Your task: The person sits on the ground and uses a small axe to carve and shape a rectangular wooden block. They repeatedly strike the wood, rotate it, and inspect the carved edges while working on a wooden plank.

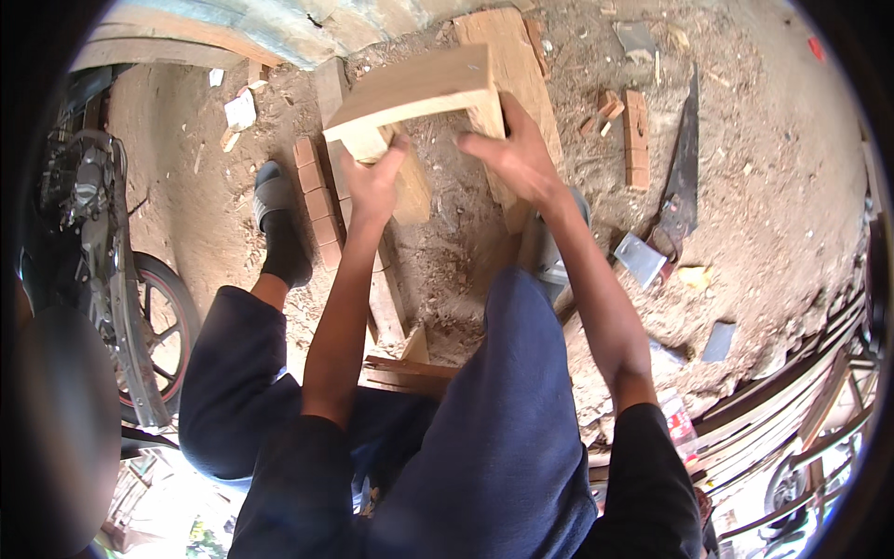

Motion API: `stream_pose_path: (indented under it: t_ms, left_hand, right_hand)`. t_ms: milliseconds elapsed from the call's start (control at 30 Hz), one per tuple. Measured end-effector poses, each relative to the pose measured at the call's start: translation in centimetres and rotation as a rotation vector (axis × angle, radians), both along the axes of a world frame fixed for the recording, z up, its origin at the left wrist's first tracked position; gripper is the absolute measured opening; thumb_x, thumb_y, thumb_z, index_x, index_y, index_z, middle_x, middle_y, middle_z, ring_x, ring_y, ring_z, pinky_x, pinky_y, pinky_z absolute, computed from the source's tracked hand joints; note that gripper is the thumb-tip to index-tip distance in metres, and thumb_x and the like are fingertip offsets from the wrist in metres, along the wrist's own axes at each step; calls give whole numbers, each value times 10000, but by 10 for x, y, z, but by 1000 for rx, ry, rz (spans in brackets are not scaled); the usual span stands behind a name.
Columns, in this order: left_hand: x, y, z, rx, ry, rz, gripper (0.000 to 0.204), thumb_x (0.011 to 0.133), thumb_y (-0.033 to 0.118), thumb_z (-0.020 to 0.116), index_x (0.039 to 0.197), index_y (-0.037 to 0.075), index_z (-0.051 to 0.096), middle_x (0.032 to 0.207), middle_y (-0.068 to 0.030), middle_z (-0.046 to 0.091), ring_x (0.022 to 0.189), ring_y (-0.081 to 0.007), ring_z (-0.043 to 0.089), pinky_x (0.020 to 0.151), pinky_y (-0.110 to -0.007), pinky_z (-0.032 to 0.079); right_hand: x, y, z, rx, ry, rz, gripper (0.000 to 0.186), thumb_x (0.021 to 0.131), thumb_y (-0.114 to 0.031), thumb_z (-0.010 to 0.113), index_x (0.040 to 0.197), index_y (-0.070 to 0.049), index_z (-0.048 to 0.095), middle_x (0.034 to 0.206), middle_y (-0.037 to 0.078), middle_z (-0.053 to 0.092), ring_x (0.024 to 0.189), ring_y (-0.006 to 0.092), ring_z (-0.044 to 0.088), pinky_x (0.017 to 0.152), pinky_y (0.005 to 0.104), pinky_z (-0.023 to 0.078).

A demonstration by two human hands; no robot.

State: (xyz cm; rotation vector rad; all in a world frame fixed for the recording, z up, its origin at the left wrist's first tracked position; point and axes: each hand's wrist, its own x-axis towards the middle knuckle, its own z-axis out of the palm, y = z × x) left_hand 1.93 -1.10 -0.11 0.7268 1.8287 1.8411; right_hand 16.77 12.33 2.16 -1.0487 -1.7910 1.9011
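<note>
A small wooden stool-like piece (410, 88), with a flat top board and a side board down each end, is raised in front of me. My left hand (371, 184) is closed round its left side board, the thumb on the inner face. At the other end, my right hand (517, 158) grips the right side board, with its thumb inside and the fingers hidden behind. Beneath and beyond the piece, a wide plank (535, 102) lies on the dirt.
A handsaw (683, 163) lies at the right by a scored wood strip (636, 140) and a pale grey rectangular piece (641, 259). Another scored strip (318, 200) is near my left foot. A motorcycle (140, 298) stands at the left. Long boards (773, 401) are stacked lower right.
</note>
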Motion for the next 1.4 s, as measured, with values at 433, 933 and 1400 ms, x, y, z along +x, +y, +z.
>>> stream_pose_path:
  t_ms: [433,933,1400]
  left_hand:
    - [13,1,-3,167,55,-135,359,756,10,774,1083,-28,629,963,-74,707,881,-127,662,776,-291,530]
    - [32,-6,-16,132,-278,-364,812,699,275,912,1338,-4,496,1207,-130,646,1088,-208,649,934,-375,535]
    - [48,81,32,-60,838,-540,710,691,250,901,1281,-7,602,1273,-150,629,1188,-280,620,988,-395,518]
  right_hand:
    - [31,-6,-6,16,33,30,684,750,-194,759,1349,28,514,1253,157,635,1182,242,588,1029,363,438]
    - [143,8,26,-114,176,176,822,840,-50,640,1578,-76,279,1561,171,390,1413,303,415,1098,407,436]
    - [156,6,42,478,-60,-245,811,737,-303,887,1340,60,485,1289,246,631,1209,302,622,1016,399,492]
